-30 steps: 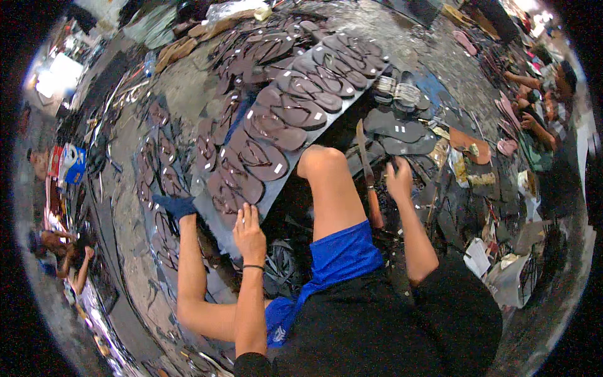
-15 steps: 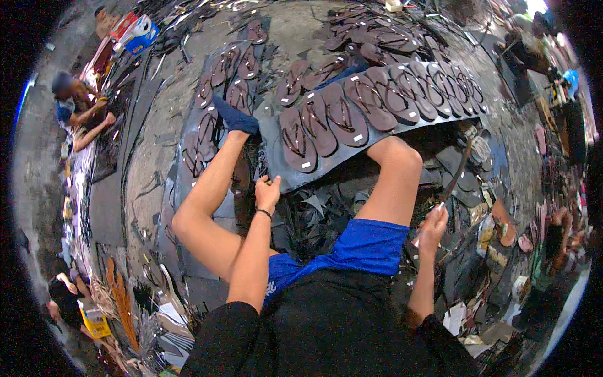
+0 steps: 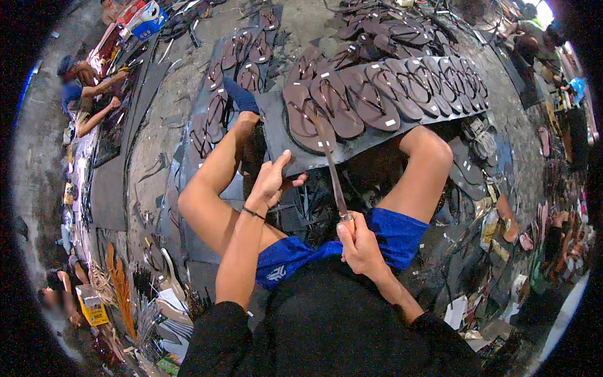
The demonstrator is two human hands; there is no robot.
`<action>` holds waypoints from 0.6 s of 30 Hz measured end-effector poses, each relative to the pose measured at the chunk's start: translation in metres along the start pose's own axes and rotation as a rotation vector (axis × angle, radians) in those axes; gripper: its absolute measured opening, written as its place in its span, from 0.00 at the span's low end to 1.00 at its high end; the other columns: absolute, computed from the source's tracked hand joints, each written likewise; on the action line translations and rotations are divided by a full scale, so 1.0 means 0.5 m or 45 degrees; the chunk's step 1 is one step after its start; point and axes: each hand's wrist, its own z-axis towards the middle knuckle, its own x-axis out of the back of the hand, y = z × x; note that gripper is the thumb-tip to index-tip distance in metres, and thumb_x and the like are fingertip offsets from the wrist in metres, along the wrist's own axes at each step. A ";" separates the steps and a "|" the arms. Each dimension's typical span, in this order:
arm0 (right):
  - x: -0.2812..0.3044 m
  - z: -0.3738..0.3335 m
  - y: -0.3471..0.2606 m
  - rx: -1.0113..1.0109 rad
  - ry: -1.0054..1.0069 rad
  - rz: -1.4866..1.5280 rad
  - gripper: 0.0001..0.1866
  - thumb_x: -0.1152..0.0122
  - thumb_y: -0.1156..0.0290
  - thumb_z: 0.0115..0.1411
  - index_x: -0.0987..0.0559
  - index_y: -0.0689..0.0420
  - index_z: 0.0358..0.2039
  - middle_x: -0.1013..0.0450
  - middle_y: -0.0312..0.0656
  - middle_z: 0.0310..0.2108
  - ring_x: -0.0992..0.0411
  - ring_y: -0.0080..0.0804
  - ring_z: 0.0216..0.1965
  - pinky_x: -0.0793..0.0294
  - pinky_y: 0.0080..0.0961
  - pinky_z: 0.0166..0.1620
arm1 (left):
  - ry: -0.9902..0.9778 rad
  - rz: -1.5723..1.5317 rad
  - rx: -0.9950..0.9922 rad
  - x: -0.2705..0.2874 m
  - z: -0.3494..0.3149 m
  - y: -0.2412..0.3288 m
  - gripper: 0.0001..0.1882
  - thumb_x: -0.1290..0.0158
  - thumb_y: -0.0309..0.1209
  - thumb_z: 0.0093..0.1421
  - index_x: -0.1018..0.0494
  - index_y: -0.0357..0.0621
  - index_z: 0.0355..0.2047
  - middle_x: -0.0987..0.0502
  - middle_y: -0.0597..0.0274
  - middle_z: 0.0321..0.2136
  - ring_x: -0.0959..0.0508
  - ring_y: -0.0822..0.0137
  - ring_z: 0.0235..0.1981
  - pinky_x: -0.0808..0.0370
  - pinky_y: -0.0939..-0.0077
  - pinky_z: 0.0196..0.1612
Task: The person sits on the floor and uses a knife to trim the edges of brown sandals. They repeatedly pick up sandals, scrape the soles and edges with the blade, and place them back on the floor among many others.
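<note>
At 4 o'clock, the right hand [image 3: 361, 246] has its grip closed round a knife [image 3: 337, 188]; the blade points to 12, overlapping a sheet [image 3: 272, 125] that spreads from 11 to 2. At 9, the left hand [image 3: 270, 181] meets the sheet's near corner; whether that grip pinches, I cannot tell. Safest, I judge: sheet steady, left hand clear of the blade. The knife looks long, narrow; the dark-grey sheet carries brown thong sandals [image 3: 343, 119].

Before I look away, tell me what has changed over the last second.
The right hand, off the knife a second ago, now grips it and has swung it leftward, pointing it toward the sandals. The left hand has shifted from lying flat on the dark sheet to its near edge. The sandals stay lined up on the sheet.
</note>
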 end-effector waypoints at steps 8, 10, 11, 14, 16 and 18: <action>-0.026 0.023 0.005 -0.012 -0.136 -0.165 0.14 0.49 0.65 0.63 0.39 0.61 0.41 0.28 0.59 0.25 0.29 0.64 0.30 0.32 0.51 0.29 | 0.061 -0.419 0.190 -0.025 -0.044 0.007 0.12 0.52 0.40 0.65 0.36 0.47 0.30 0.38 0.69 0.15 0.39 0.79 0.11 0.41 0.85 0.10; -0.028 0.057 0.006 0.013 -0.168 -0.187 0.14 0.50 0.66 0.63 0.39 0.61 0.41 0.28 0.59 0.24 0.29 0.64 0.30 0.32 0.52 0.29 | 0.072 -0.527 0.161 -0.040 -0.053 -0.004 0.13 0.51 0.41 0.64 0.36 0.46 0.29 0.41 0.72 0.14 0.42 0.81 0.10 0.45 0.88 0.08; -0.034 0.068 -0.002 0.041 -0.176 -0.117 0.14 0.50 0.66 0.63 0.39 0.61 0.40 0.28 0.59 0.23 0.28 0.64 0.30 0.32 0.52 0.29 | 0.041 -0.548 0.147 -0.040 -0.053 -0.009 0.13 0.51 0.42 0.64 0.36 0.46 0.30 0.42 0.73 0.13 0.44 0.82 0.09 0.46 0.88 0.07; -0.058 0.135 -0.007 0.098 -0.152 -0.176 0.14 0.50 0.66 0.63 0.38 0.63 0.39 0.28 0.60 0.24 0.28 0.63 0.30 0.31 0.52 0.30 | -0.173 -0.710 0.154 -0.062 -0.075 -0.009 0.18 0.56 0.42 0.67 0.35 0.44 0.25 0.43 0.74 0.12 0.45 0.82 0.08 0.45 0.88 0.06; -0.076 0.164 0.000 0.073 -0.102 -0.477 0.12 0.47 0.68 0.60 0.32 0.61 0.39 0.27 0.59 0.26 0.27 0.61 0.29 0.28 0.50 0.31 | -0.327 -1.158 0.111 -0.067 -0.075 -0.007 0.18 0.60 0.40 0.69 0.35 0.43 0.25 0.42 0.73 0.13 0.43 0.81 0.10 0.43 0.87 0.06; -0.088 0.183 0.016 0.148 -0.173 -0.715 0.12 0.45 0.68 0.58 0.30 0.60 0.40 0.26 0.57 0.27 0.27 0.60 0.30 0.27 0.49 0.32 | -0.392 -1.318 0.147 -0.085 -0.077 -0.001 0.18 0.62 0.39 0.70 0.36 0.42 0.26 0.42 0.71 0.13 0.41 0.81 0.12 0.42 0.87 0.07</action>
